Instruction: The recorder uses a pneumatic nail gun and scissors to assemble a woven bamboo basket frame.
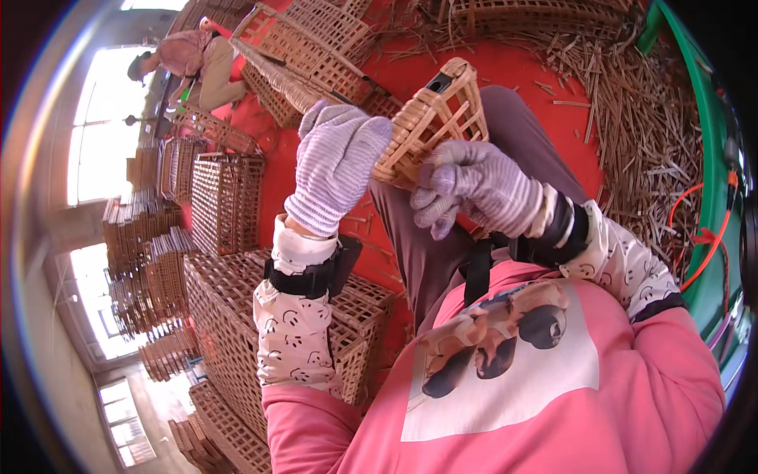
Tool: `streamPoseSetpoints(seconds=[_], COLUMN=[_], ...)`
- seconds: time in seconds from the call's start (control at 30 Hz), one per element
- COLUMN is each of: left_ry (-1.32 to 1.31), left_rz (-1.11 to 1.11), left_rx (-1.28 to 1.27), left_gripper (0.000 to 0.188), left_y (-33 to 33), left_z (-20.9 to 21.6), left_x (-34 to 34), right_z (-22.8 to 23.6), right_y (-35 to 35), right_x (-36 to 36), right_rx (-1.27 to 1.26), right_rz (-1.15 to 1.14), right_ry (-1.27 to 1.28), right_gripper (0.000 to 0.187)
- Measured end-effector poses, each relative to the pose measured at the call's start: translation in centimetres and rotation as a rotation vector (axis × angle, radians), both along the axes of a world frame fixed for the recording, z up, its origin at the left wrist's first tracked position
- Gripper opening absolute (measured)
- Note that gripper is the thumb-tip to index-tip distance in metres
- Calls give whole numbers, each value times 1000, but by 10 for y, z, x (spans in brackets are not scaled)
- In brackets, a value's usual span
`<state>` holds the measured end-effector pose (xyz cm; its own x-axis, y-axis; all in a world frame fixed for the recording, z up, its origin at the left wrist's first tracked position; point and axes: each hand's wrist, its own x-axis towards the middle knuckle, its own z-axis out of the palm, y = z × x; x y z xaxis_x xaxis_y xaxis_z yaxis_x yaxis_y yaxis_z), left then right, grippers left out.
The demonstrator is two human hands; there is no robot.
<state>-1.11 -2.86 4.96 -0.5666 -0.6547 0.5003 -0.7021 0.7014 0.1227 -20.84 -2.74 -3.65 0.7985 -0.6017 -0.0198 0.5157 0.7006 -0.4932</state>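
Note:
In front of my knees is a tan wicker basket [438,118] of open lattice weave with a thickly wrapped rim. A dark fitting sits at the upper corner of that rim. My left hand [341,162], in a striped grey-lilac glove, is closed around the rim at the basket's left side. At its lower end is my right hand [482,189], gloved alike, with thumb and fingers curled together against the weave; whatever they pinch is hidden. A wrapped wicker bar [276,75] runs from my left hand toward the upper left; where it joins the basket is hidden.
Large lattice baskets [225,308] stand at my left, with stacks of woven panels [142,261] beyond. Loose cane strips [647,150] cover the red floor [557,118] at right, beside a green frame [707,237] with orange cables. Another person [197,67] works at upper left.

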Motion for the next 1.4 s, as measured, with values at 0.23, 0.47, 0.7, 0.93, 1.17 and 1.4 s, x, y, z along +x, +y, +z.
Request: streamPoseSetpoints(seconds=[0.23, 0.47, 0.7, 0.93, 1.17, 1.4], left_ry=[0, -52, 69, 17, -21, 56], left_rz=[85, 74, 127, 103, 60, 104], left_rx=[50, 10, 101, 41, -18, 64], left_gripper=[7, 9, 8, 8, 9, 9], left_y=[10, 16, 20, 20, 21, 23], left_z=[-3, -7, -6, -10, -9, -8], left_x=[8, 19, 15, 20, 21, 19], right_z=[-19, -18, -19, -29, -18, -5], right_y=[11, 19, 11, 14, 18, 10], right_x=[18, 13, 7, 22, 27, 32], right_rx=[91, -214, -1027, -898, -14, 73], right_rz=[29, -262, -556, -415, -46, 24], right_ry=[-145, -224, 380, 35, -89, 146], right_gripper=[18, 18, 15, 18, 24, 22])
